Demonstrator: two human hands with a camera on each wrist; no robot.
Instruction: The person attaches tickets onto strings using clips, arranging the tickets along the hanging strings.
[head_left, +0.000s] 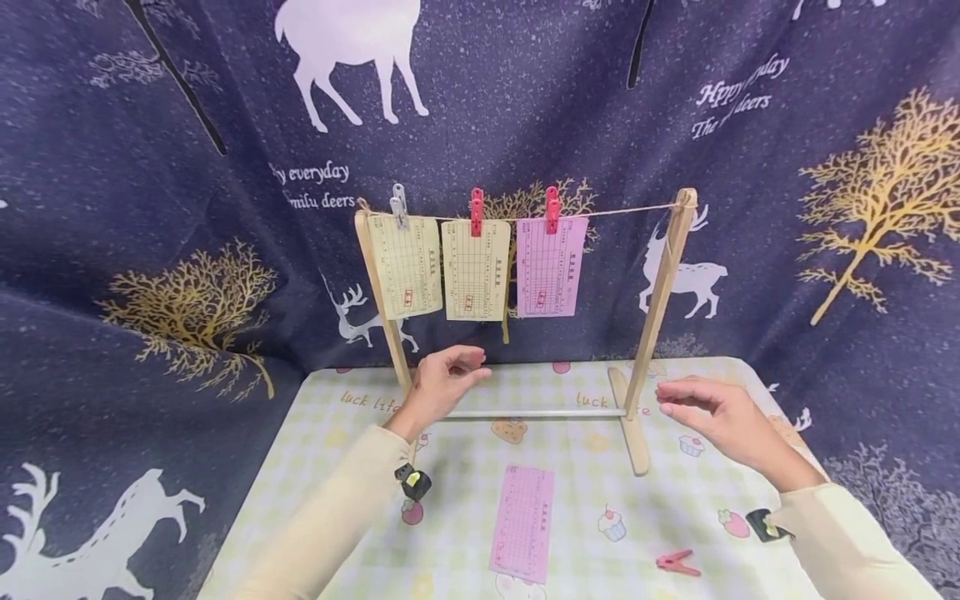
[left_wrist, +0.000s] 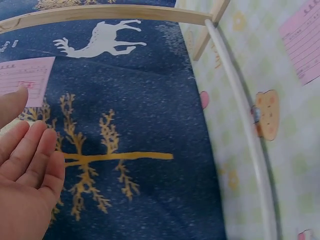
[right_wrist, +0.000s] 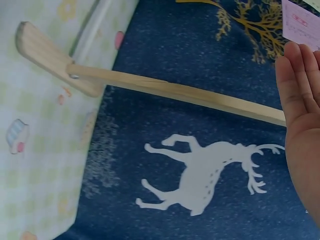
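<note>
Three paper slips hang from a string on a wooden frame: a cream slip (head_left: pixel 408 271) under a white clothespin (head_left: pixel 400 208), another cream slip (head_left: pixel 476 271) under a red clothespin (head_left: pixel 476 212), and a pink slip (head_left: pixel 551 267) under a second red clothespin (head_left: pixel 552 210). My left hand (head_left: pixel 447 379) hovers near the left post with fingers relaxed, holding nothing. To the right of the right post (head_left: pixel 660 304), my right hand (head_left: pixel 716 412) is raised, also holding nothing. Another pink slip (head_left: pixel 522 523) lies on the table, with a red clothespin (head_left: pixel 678 563) to its right.
A checked tablecloth (head_left: pixel 585 467) covers the table. Low between the posts runs a white crossbar (head_left: pixel 532 413). The right post stands on a wooden foot (head_left: pixel 630 425). Behind hangs a dark blue curtain (head_left: pixel 525 108) printed with deer and trees.
</note>
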